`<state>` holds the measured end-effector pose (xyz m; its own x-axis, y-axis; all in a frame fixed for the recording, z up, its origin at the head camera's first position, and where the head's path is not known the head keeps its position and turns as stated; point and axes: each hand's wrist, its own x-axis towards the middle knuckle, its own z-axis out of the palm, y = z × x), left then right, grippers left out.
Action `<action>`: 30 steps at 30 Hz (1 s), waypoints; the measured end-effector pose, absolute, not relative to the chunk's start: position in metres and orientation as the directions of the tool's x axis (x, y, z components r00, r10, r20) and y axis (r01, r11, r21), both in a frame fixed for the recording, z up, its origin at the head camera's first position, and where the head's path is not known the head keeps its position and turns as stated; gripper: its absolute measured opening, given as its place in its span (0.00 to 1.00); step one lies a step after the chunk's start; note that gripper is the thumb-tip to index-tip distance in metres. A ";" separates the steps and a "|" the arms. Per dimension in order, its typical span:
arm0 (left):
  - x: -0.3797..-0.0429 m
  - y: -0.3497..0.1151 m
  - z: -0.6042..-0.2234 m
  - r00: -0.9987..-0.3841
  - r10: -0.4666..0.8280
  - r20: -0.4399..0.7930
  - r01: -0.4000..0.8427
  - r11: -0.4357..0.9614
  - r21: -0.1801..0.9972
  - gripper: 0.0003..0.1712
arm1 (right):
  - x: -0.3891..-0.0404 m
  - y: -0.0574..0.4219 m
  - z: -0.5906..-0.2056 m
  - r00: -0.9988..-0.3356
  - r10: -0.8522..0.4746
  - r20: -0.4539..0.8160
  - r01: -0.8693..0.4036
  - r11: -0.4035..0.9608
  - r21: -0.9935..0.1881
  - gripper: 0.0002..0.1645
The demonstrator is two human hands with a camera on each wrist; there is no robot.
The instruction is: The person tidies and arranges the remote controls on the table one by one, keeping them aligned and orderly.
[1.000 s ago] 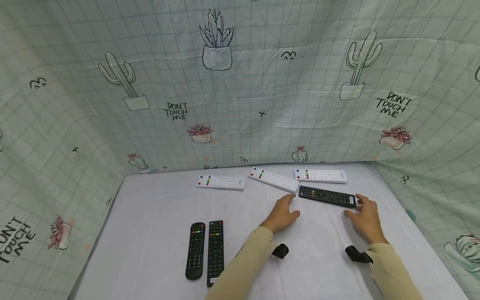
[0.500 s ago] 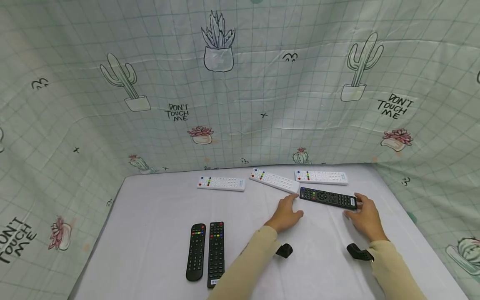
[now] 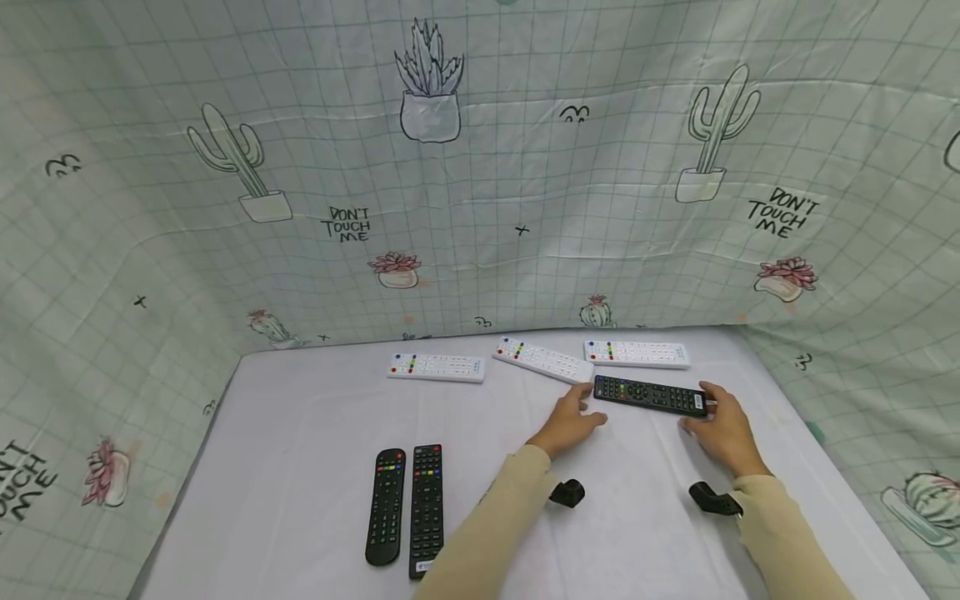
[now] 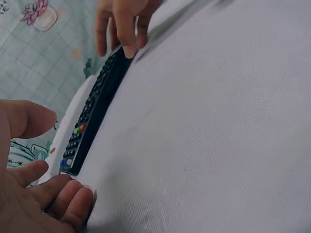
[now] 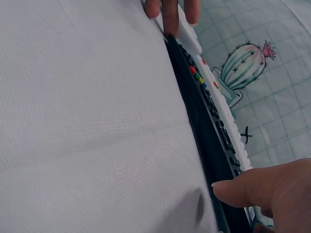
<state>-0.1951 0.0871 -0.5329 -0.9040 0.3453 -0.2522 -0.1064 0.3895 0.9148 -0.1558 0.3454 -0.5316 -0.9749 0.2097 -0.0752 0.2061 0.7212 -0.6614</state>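
A black remote control (image 3: 649,395) lies slightly slanted on the white-covered table, buttons up. My left hand (image 3: 567,423) is at its left end, fingertips right by the corner and thumb held apart from it. In the left wrist view, the fingers (image 4: 73,201) of that hand rest low by the tabletop at the end with the coloured buttons. My right hand (image 3: 723,427) is at the opposite end, fingers against the short edge and thumb extended near the front side. The right wrist view shows that thumb (image 5: 248,189) overlapping the remote's side.
Behind lie three white remotes: one at left (image 3: 437,367), a slanted one in the middle (image 3: 543,359) and one at right (image 3: 636,354). Two more black remotes, one rounded (image 3: 386,507) and one straight (image 3: 427,510), lie side by side at front left. A cactus-print cloth (image 3: 480,183) walls the table.
Both hands stay at the ends of the black remote, with only slight shifts. The right hand's fingers have come closer around its end. The whole head view shifts a little.
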 end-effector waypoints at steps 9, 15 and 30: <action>-0.193 0.084 -0.530 -0.906 0.342 -0.250 -0.123 0.352 0.928 0.36 | -0.158 0.340 -0.536 -0.980 0.194 -0.044 0.175 0.734 -0.657 0.45; -0.192 0.086 -0.530 -0.907 0.353 -0.229 -0.117 0.311 0.943 0.34 | -0.154 0.340 -0.535 -0.978 0.205 -0.033 0.178 0.746 -0.642 0.41; -0.182 0.082 -0.530 -0.937 0.314 -0.151 -0.086 0.211 0.974 0.32 | -0.135 0.340 -0.526 -0.982 0.179 -0.055 0.173 0.755 -0.633 0.34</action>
<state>-0.1824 0.0822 -0.5301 -0.9374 0.3139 -0.1508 -0.0859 0.2112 0.9737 -0.1347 0.3395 -0.5257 -0.9823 0.1788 -0.0550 0.1728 0.7550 -0.6326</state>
